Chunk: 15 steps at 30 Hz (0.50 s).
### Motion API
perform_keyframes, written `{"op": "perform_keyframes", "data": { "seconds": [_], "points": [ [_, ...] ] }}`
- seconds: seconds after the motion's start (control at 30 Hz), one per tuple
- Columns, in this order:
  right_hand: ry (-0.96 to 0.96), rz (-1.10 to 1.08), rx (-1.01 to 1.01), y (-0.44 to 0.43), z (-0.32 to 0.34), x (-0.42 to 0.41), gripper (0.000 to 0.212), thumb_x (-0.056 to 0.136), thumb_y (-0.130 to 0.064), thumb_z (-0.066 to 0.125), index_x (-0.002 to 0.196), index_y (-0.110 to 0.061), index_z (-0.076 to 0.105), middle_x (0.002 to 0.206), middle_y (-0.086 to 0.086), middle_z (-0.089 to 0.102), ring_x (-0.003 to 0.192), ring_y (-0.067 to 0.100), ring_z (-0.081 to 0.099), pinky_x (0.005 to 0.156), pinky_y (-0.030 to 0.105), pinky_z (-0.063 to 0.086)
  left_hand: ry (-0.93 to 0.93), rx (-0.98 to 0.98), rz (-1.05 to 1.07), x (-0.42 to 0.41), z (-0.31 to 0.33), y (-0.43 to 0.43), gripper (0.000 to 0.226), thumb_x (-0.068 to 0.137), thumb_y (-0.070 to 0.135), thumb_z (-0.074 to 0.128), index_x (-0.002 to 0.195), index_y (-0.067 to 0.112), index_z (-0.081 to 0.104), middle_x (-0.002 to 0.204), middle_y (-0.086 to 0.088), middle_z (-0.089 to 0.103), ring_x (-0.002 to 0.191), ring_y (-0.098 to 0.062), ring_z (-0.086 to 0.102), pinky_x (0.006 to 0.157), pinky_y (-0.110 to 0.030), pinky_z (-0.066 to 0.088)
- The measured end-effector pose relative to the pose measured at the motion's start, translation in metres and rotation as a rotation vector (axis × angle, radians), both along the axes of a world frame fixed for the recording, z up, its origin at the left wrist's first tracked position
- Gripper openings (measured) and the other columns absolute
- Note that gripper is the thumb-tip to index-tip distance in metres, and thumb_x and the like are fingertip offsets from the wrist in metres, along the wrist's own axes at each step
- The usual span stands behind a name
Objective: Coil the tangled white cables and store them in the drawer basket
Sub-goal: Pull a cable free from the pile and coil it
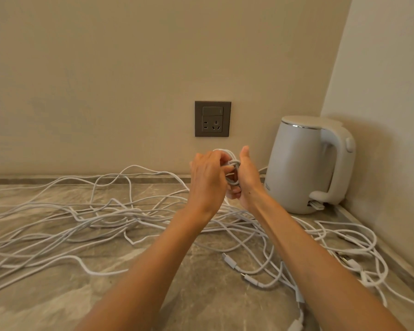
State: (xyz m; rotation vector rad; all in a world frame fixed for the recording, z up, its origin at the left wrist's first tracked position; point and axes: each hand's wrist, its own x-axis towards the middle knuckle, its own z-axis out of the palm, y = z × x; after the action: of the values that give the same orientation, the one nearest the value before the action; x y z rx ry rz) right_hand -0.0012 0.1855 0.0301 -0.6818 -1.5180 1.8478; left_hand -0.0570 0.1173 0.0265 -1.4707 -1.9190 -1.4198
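Forearms (139, 283) and a plug (295, 327) cut off at bottom edge. I see left hand (207, 180) & right hand (246, 180) both curled round a small coil (234, 172), mostly hidden btwn them, above the counter (58, 306); tangled white cables (105, 218) sprawl underneath.

head | faces forward-down | close over countertop (58, 295) | toward wall (105, 68)

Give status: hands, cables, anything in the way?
Left hand and right hand grip a small coil above the counter. Most white cables lie tangled. Kettle close right; basket not in view.
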Motion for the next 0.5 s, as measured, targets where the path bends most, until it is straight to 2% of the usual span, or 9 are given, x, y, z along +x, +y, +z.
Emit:
{"op": "perform_keyframes", "data": {
  "seconds": [0.07, 0.13, 0.23, 0.3, 0.4, 0.5],
  "points": [
    [0.000, -0.009, 0.008, 0.0005, -0.0013, 0.0004, 0.082, 0.096, -0.060, 0.008, 0.033, -0.018, 0.043, 0.036, -0.002, 0.039, 0.030, 0.007, 0.033, 0.033, 0.013, 0.023, -0.017, -0.017, -0.010, -0.0002, -0.0007, 0.0015, 0.014, 0.089, 0.001, 0.050, 0.089, 0.009, 0.061, 0.088, 0.000, 0.059, 0.087, -0.024, 0.051, 0.080, -0.041, 0.044],
    [0.005, -0.026, 0.010, 0.0008, -0.0014, 0.0002, 0.081, 0.095, -0.060, 0.008, 0.035, -0.019, 0.042, 0.037, -0.002, 0.039, 0.031, 0.007, 0.033, 0.034, 0.013, 0.023, -0.007, -0.016, -0.019, -0.0010, -0.0024, 0.0029, 0.014, 0.089, 0.003, 0.050, 0.087, 0.010, 0.062, 0.089, -0.004, 0.064, 0.084, -0.025, 0.054, 0.078, -0.042, 0.045],
    [0.003, -0.030, 0.007, 0.0002, -0.0020, -0.0016, 0.074, 0.095, -0.061, 0.008, 0.046, -0.015, 0.039, 0.039, -0.001, 0.038, 0.033, 0.007, 0.032, 0.036, 0.014, 0.021, 0.044, 0.027, 0.012, -0.0010, -0.0042, 0.0024, 0.018, 0.089, 0.008, 0.049, 0.081, 0.006, 0.064, 0.079, -0.008, 0.066, 0.068, -0.020, 0.054, 0.064, -0.033, 0.042],
    [0.003, -0.028, 0.009, 0.0011, -0.0038, -0.0023, 0.076, 0.095, -0.061, 0.007, 0.043, -0.016, 0.040, 0.039, -0.001, 0.038, 0.033, 0.008, 0.032, 0.036, 0.014, 0.019, -0.038, 0.037, -0.005, 0.0014, -0.0052, 0.0012, 0.019, 0.089, 0.006, 0.049, 0.080, 0.003, 0.065, 0.077, -0.008, 0.065, 0.066, -0.019, 0.054, 0.060, -0.030, 0.038],
    [0.009, -0.028, 0.027, 0.0036, -0.0051, -0.0018, 0.083, 0.095, -0.061, 0.005, 0.033, -0.019, 0.041, 0.035, -0.002, 0.036, 0.029, 0.007, 0.030, 0.033, 0.013, 0.019, -0.241, 0.028, -0.061, 0.0050, -0.0037, -0.0001, 0.017, 0.088, 0.002, 0.052, 0.082, 0.001, 0.067, 0.078, -0.008, 0.067, 0.072, -0.022, 0.060, 0.067, -0.033, 0.045],
    [0.012, -0.033, 0.050, 0.0069, -0.0045, -0.0010, 0.079, 0.095, -0.061, 0.004, 0.039, -0.017, 0.039, 0.035, -0.001, 0.037, 0.029, 0.007, 0.030, 0.033, 0.013, 0.020, -0.275, 0.005, -0.093, 0.0062, 0.0017, -0.0011, 0.017, 0.089, 0.003, 0.053, 0.083, 0.001, 0.069, 0.079, -0.010, 0.067, 0.072, -0.022, 0.060, 0.071, -0.040, 0.048]
  ]
}}
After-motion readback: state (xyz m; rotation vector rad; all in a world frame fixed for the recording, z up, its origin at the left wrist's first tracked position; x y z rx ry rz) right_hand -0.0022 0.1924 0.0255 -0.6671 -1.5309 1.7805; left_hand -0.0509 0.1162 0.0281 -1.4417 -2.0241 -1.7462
